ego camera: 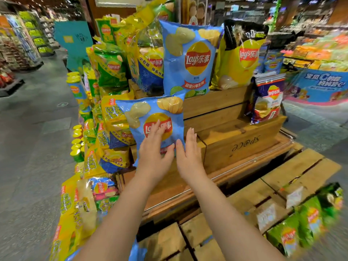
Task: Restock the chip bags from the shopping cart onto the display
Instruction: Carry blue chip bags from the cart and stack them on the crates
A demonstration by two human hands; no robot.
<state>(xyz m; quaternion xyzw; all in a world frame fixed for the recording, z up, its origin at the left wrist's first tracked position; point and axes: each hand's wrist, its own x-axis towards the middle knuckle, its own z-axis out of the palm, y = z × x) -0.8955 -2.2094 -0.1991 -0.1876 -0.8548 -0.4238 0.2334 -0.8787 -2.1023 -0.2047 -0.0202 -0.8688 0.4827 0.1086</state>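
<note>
Small blue chip bag (156, 125) stands upright on a middle step of the wooden display (235, 140), just below a larger blue bag (190, 59) on the step above. Left hand (153, 151) lies flat on the small bag's front, grip apart, fingers straight. Right hand (188, 153) touches the bag's right edge, grip likewise apart. Yellow-and-black bag (239, 53) stands right of the larger one; yellow and green packs (111, 117) crowd the left side.

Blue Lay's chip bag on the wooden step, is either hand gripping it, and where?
Neither grips it. The left hand presses flat on the blue Lay's chip bag at its lower front; the right hand touches its lower right edge.
</note>
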